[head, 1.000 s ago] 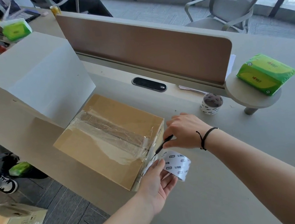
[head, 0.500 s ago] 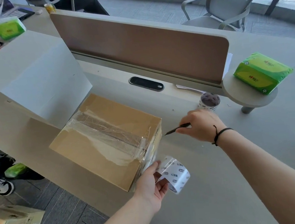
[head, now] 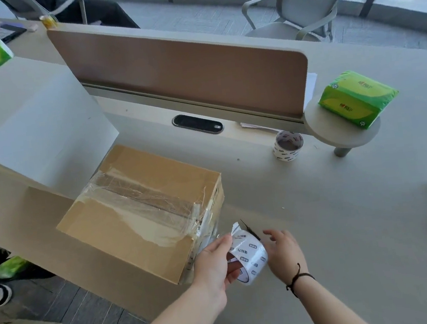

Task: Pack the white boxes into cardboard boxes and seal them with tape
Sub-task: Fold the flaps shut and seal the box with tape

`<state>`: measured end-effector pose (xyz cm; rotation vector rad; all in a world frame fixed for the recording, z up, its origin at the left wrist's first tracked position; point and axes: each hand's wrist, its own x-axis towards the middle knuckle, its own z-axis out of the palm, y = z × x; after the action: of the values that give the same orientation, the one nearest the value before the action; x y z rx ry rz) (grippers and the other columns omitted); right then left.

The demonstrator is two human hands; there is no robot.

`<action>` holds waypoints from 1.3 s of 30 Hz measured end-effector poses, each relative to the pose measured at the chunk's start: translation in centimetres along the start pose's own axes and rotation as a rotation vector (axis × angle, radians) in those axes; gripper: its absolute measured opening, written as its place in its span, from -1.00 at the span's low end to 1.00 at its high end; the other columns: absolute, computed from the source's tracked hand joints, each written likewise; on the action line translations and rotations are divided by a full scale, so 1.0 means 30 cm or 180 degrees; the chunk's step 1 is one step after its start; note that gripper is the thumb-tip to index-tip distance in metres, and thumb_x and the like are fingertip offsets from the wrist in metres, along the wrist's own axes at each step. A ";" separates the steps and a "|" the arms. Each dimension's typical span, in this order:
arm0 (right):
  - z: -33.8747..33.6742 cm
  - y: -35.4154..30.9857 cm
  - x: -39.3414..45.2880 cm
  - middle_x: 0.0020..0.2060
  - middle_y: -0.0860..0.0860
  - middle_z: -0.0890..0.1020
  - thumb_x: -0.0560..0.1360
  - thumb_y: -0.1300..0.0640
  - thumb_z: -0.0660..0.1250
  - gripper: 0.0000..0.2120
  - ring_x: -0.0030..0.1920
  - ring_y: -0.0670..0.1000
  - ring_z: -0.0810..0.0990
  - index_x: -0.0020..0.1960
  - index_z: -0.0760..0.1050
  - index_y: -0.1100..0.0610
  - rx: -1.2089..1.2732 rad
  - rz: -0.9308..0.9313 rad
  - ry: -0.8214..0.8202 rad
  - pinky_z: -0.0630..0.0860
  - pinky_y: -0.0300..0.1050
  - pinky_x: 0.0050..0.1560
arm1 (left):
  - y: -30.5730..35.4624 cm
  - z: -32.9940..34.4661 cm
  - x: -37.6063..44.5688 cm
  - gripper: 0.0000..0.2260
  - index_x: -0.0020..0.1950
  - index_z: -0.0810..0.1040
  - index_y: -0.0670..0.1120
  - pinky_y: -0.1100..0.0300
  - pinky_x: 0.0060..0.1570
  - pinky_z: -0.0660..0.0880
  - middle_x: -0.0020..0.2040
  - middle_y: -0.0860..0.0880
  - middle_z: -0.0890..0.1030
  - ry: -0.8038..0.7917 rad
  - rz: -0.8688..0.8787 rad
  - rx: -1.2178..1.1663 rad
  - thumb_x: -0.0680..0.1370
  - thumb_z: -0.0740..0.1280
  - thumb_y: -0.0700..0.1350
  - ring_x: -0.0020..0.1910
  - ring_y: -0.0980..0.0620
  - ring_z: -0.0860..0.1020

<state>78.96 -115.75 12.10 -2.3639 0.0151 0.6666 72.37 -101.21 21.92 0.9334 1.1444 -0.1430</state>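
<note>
On the grey surface (head: 347, 226) we note, first, the cardboard box (head: 143, 212) lying at its near left edge, top seam covered with wrinkled clear tape that runs down the near right corner. We judge it stiff, light enough to shift, best held by its side walls. Just beside that corner sits the tape roll (head: 249, 256); the left hand (head: 213, 265) grips it, fingers through the core. We judge the film slippery and self-sticking. The right hand (head: 284, 252) hovers at the roll, fingers loosely spread; a thin dark blade (head: 249, 228) shows beside it, grip unclear.
</note>
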 end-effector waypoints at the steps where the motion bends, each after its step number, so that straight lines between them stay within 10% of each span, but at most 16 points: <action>1: -0.023 -0.028 0.002 0.04 -0.06 0.58 0.59 -0.01 0.29 -0.71 0.09 -0.04 0.57 0.28 0.55 0.00 0.0228 0.0003 0.0011 0.49 -0.13 0.05 | 0.002 0.004 0.002 -0.87 0.11 0.68 -0.02 0.21 -0.46 0.48 -0.11 -0.15 0.73 -0.0023 0.0049 0.0034 0.59 0.43 -0.06 -0.36 -0.02 0.58; 5: -0.125 -0.166 -0.031 -0.07 -0.07 0.73 0.62 0.00 0.29 -0.80 -0.08 -0.09 0.71 0.14 0.63 0.02 0.1698 0.0087 -0.0672 0.59 -0.23 -0.08 | 0.021 0.022 -0.001 -0.87 0.13 0.68 -0.03 0.20 -0.39 0.51 -0.20 -0.09 0.71 -0.0149 0.0224 0.0157 0.61 0.40 -0.06 -0.33 -0.03 0.59; 9: -0.167 -0.215 -0.073 0.05 0.16 0.72 0.63 0.09 0.29 -0.80 0.01 0.14 0.70 0.21 0.62 0.03 0.2838 0.0178 -0.1252 0.59 0.14 0.15 | 0.054 0.034 -0.015 -0.88 0.10 0.69 -0.04 0.22 -0.37 0.53 -0.18 -0.07 0.72 -0.0412 0.0399 0.0341 0.63 0.37 -0.10 -0.27 0.00 0.66; 13: -0.191 -0.224 -0.100 0.06 0.18 0.70 0.44 -0.06 0.48 -0.60 0.06 0.18 0.70 0.23 0.57 0.02 0.2647 -0.0102 -0.1534 0.58 0.12 0.14 | 0.068 0.046 -0.007 -0.88 0.07 0.74 -0.04 0.20 -0.12 0.60 -0.06 0.00 0.75 -0.0518 0.0716 0.0718 0.61 0.40 -0.13 -0.05 0.03 0.69; 23: -0.225 -0.226 -0.103 -0.11 0.14 0.72 0.25 -0.05 0.59 -0.47 -0.12 0.12 0.69 0.11 0.56 0.18 0.2857 0.0028 -0.1047 0.60 0.14 0.02 | 0.129 0.140 0.025 -0.87 -0.04 0.75 -0.15 0.50 -0.23 0.49 0.06 0.00 0.71 -0.0824 0.1148 0.1239 0.59 0.39 -0.26 -0.02 0.25 0.65; 39: -0.368 -0.212 0.052 -0.44 -0.06 0.57 0.44 -0.12 0.50 -0.68 -0.48 -0.08 0.50 -0.21 0.51 0.10 0.2514 0.0828 0.0198 0.35 -0.30 -0.49 | 0.217 0.441 0.138 -0.90 0.00 0.72 -0.17 -0.06 0.07 0.63 -0.08 -0.12 0.74 -0.1207 0.0917 0.1357 0.60 0.40 -0.20 -0.09 -0.15 0.69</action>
<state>86.56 -117.36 22.32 -1.6237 0.5236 0.5663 87.17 -104.86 23.42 1.3711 0.6273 -0.3226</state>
